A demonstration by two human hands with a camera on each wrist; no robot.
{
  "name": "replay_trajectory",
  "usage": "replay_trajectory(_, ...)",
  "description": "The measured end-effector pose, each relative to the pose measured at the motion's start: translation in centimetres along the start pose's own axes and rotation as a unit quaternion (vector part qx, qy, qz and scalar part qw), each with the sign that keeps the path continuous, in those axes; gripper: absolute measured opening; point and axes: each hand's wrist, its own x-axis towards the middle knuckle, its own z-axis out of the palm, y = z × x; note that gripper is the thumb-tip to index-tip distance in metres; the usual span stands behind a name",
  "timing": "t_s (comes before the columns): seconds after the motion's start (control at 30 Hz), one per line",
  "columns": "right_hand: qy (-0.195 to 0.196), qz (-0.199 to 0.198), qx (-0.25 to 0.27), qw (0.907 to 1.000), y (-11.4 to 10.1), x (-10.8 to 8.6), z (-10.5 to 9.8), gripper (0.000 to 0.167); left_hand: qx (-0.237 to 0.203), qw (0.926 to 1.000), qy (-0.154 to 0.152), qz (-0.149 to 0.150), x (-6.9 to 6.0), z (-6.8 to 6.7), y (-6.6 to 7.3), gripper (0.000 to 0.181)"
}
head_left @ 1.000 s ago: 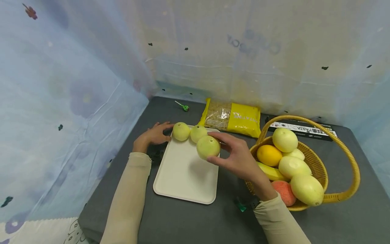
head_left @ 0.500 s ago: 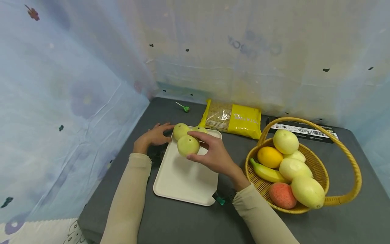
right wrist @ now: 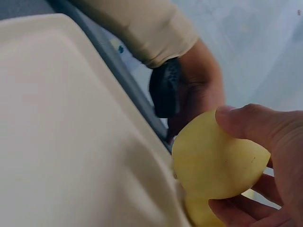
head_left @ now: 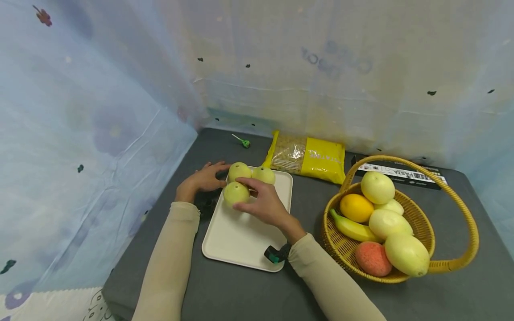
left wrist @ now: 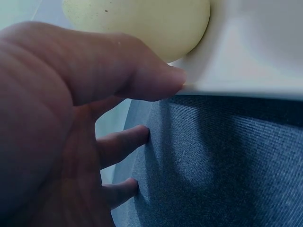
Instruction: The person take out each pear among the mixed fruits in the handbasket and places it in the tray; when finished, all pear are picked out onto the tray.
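My right hand [head_left: 265, 201] grips a round, pale yellow-green fruit [head_left: 236, 193] over the left part of the white tray [head_left: 245, 240]. In the right wrist view thumb and fingers curl round that fruit [right wrist: 218, 161]; whether it touches the tray I cannot tell. Two similar fruits, a left one [head_left: 239, 171] and a right one [head_left: 263, 174], sit at the tray's far end. My left hand [head_left: 203, 177] lies at the far left corner, its thumb touching the tray's rim in the left wrist view and its other fingers spread on the dark cloth, holding nothing.
A wicker basket [head_left: 337, 249] at right holds pale fruits, an orange fruit [head_left: 356, 208], a banana [head_left: 353, 228] and a reddish fruit [head_left: 373, 258]; its tall handle arches up. Behind lie a yellow pasta bag [head_left: 321, 158], a black pasta box [head_left: 417, 177] and a green lollipop [head_left: 245, 143].
My right hand has carried the fruit left and slightly lower, from the tray's middle right to just in front of the far left fruit. The left hand has stayed put.
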Motion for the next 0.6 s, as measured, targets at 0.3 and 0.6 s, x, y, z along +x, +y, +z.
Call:
replay_trajectory(0.3, -0.009, -0.001, -0.005, 0.9999, 1.7, 0.9, 1.9, 0.071, 0.005, 1.0000, 0.003, 0.006, -0.1, 0.0, 0.2, 0.071)
replay_trajectory(0.6, -0.002, -0.016, -0.044, 0.9989, 1.3, 0.7, 2.1, 0.073, 0.007, 1.0000, 0.002, 0.006, -0.2, -0.1, 0.0, 0.071)
